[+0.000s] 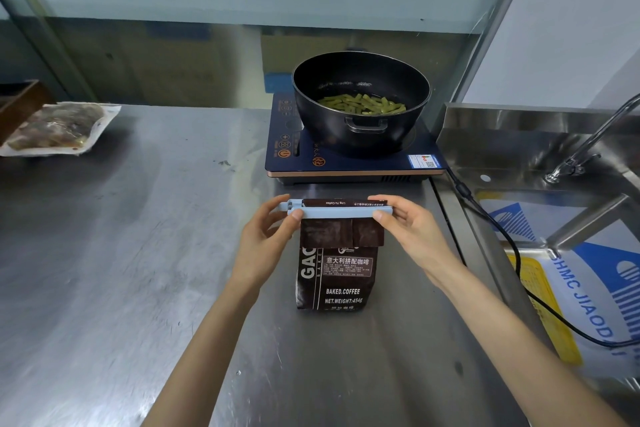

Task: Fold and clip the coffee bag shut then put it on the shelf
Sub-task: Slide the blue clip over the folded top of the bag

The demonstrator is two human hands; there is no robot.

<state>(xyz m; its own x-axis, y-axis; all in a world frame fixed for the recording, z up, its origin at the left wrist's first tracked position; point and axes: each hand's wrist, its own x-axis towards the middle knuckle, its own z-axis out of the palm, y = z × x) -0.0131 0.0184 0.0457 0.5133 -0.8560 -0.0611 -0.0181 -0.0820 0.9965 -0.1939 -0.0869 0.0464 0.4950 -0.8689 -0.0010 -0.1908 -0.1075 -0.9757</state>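
A dark brown coffee bag (pixel 334 274) stands upright on the steel counter (pixel 138 253), its top folded over. A long light-blue clip (pixel 337 211) lies across the folded top. My left hand (pixel 266 239) pinches the clip's left end, where its two arms look slightly apart. My right hand (pixel 405 222) pinches the clip's right end, thumb in front and fingers behind. No shelf shows in this view.
Just behind the bag sits an induction cooker (pixel 346 159) with a black pot (pixel 360 100) of green beans. A steel sink with a tap (pixel 585 146) is at the right, with a black cable (pixel 512 246) running along its edge. A vacuum-packed food pouch (pixel 59 128) lies far left.
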